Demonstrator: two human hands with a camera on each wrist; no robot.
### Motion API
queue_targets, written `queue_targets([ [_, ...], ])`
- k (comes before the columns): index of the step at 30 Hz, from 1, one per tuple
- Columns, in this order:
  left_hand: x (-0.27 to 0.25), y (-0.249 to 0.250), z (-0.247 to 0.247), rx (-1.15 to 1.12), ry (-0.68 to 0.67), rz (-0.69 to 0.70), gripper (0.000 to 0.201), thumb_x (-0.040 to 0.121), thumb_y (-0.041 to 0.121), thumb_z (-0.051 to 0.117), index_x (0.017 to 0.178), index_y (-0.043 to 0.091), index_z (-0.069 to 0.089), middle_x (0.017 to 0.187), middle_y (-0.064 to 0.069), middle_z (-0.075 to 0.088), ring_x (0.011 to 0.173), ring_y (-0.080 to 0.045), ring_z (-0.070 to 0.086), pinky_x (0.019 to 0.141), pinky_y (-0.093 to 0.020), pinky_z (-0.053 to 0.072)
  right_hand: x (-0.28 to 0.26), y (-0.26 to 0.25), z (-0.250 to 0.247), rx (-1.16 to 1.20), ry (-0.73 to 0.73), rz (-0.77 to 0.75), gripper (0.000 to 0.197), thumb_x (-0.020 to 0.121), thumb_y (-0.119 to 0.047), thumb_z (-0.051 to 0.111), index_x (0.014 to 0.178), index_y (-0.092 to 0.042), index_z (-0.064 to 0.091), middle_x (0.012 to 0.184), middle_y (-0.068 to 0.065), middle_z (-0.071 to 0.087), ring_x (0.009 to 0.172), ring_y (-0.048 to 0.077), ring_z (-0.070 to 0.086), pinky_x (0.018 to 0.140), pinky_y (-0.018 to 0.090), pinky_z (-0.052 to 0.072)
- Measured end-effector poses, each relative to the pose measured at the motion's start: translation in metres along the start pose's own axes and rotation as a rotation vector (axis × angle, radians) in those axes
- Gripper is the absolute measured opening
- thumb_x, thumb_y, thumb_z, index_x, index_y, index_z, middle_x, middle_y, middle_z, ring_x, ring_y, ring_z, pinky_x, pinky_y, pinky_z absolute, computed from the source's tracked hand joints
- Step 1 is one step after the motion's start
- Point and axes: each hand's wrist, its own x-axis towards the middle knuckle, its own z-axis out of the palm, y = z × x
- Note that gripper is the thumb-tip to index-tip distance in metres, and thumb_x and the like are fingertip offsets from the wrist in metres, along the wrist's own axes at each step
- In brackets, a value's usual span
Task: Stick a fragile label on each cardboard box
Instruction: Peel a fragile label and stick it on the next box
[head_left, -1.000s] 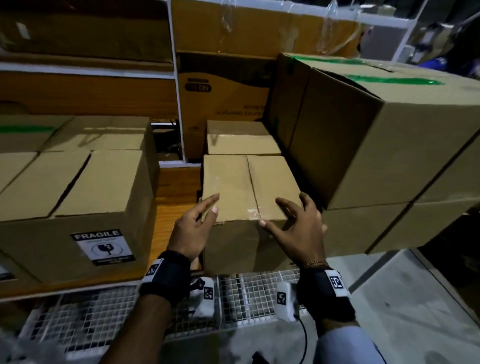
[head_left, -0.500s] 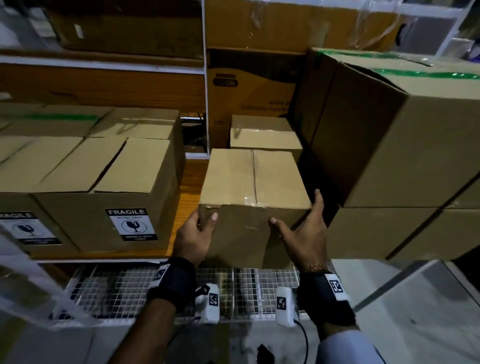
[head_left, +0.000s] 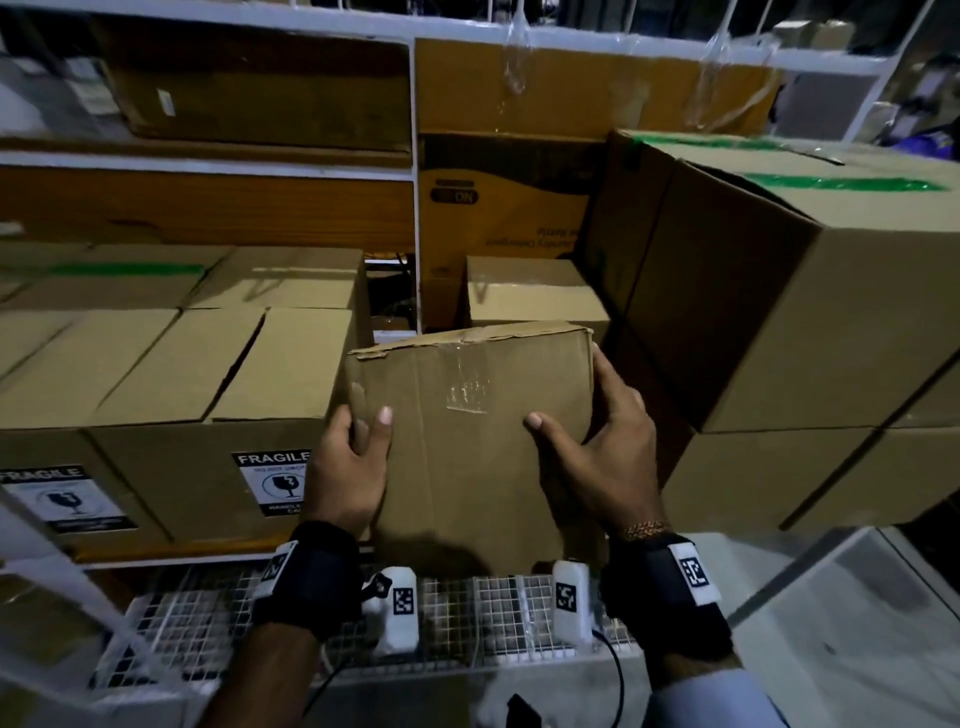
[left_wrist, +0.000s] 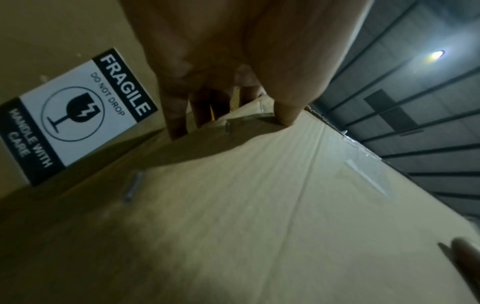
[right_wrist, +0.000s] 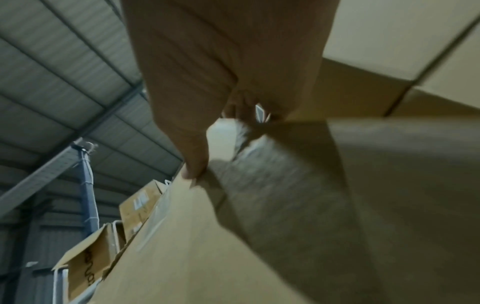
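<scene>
Unlabelled cardboard box (head_left: 478, 441) held in 2 hands, tipped toward the person in front of the shelf.

The left hand (head_left: 353, 467) clasps the box's left edge, thumb on the near face and fingers curled round the side; the right hand (head_left: 597, 457) grips the right edge the same way. The box sits between the labelled boxes (head_left: 171, 467), whose fragile label (left_wrist: 78, 117) shows beside the left hand, and the big box stack (head_left: 779, 312) on the right. It looks light and fairly stiff, though its torn top edge and glossy tape suggest wear, so gripping the 2 side edges low seems safest; the plain near face likely suits the label.
</scene>
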Motion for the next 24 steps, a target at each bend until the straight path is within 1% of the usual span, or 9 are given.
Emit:
queue_targets([
  [3,0.011,-0.004,-0.01,0.04,0.046,0.044,0.071,0.082,0.087,0.046,0.131,0.037,0.055,0.118,0.009,0.069,0.108,-0.02,0.066,0.095,-0.051,0.056,0.002,-0.002,0.002,0.002,-0.029,-0.007,0.098,0.079,-0.04,0.088,0.161,-0.034,0.034,0.14,-0.011,0.042,0.124,0.005,0.048,0.102,0.022,0.048],
  [5,0.014,-0.005,-0.014,0.043,0.049,0.043,0.067,0.082,0.083,0.05,0.133,0.038,0.053,0.12,0.011,0.069,0.109,-0.02,0.066,0.097,-0.051,0.055,-0.001,-0.002,0.004,0.011,-0.054,-0.005,0.097,0.079,-0.039,0.088,0.16,-0.034,0.035,0.136,-0.013,0.043,0.116,0.001,0.05,0.099,0.029,0.054],
  [7,0.013,-0.005,-0.014,0.042,0.046,0.007,0.06,0.089,0.071,0.056,0.138,0.038,0.048,0.125,0.008,0.068,0.112,-0.023,0.065,0.1,-0.052,0.053,-0.004,-0.004,0.006,0.025,-0.058,-0.035,0.094,0.079,-0.039,0.088,0.159,-0.033,0.038,0.138,-0.014,0.045,0.12,-0.002,0.05,0.098,0.035,0.058],
  [10,0.013,-0.013,-0.009,0.012,0.034,-0.028,0.065,0.093,0.063,0.059,0.148,0.038,0.033,0.138,0.002,0.061,0.12,-0.027,0.061,0.104,-0.053,0.05,-0.007,-0.01,0.007,0.057,-0.033,-0.071,0.09,0.08,-0.037,0.088,0.157,-0.034,0.041,0.146,-0.013,0.045,0.133,0.005,0.048,0.102,0.042,0.056],
  [13,0.019,-0.021,0.0,-0.044,0.01,-0.042,0.082,0.084,0.074,0.059,0.148,0.041,0.021,0.149,0.0,0.053,0.127,-0.028,0.056,0.108,-0.056,0.046,-0.008,-0.021,0.006,0.045,-0.032,-0.084,0.087,0.083,-0.034,0.086,0.157,-0.037,0.04,0.153,-0.018,0.044,0.141,0.004,0.041,0.11,0.045,0.051],
  [15,0.022,-0.025,0.006,-0.103,-0.017,-0.05,0.091,0.083,0.076,0.06,0.153,0.035,0.019,0.151,-0.002,0.051,0.131,-0.027,0.053,0.111,-0.056,0.043,-0.009,-0.029,0.005,0.031,-0.039,-0.101,0.086,0.084,-0.034,0.084,0.157,-0.04,0.039,0.151,-0.02,0.043,0.142,0.002,0.038,0.113,0.047,0.048],
  [18,0.023,-0.033,0.016,-0.126,-0.145,-0.088,0.106,0.08,0.084,0.052,0.162,0.033,0.008,0.158,-0.002,0.044,0.14,-0.029,0.047,0.116,-0.055,0.039,-0.012,-0.04,0.006,0.003,-0.108,-0.102,0.085,0.087,-0.037,0.08,0.158,-0.045,0.034,0.156,-0.016,0.037,0.146,0.009,0.035,0.115,0.051,0.045],
  [21,0.026,-0.039,0.026,0.044,-0.199,-0.151,0.085,0.1,0.066,0.033,0.164,0.028,-0.007,0.17,-0.01,0.014,0.15,-0.036,0.031,0.12,-0.049,0.029,-0.016,-0.045,0.01,-0.018,-0.189,-0.14,0.08,0.09,-0.037,0.075,0.159,-0.04,0.034,0.162,-0.02,0.033,0.15,0.009,0.03,0.117,0.054,0.042],
  [24,0.03,-0.039,0.028,0.128,-0.207,-0.174,0.076,0.106,0.055,0.027,0.165,0.018,-0.005,0.171,-0.011,-0.004,0.153,-0.036,0.022,0.119,-0.046,0.027,-0.018,-0.046,0.015,0.01,-0.229,-0.155,0.072,0.09,-0.041,0.07,0.156,-0.031,0.043,0.163,-0.018,0.036,0.151,0.001,0.03,0.118,0.05,0.042],
])
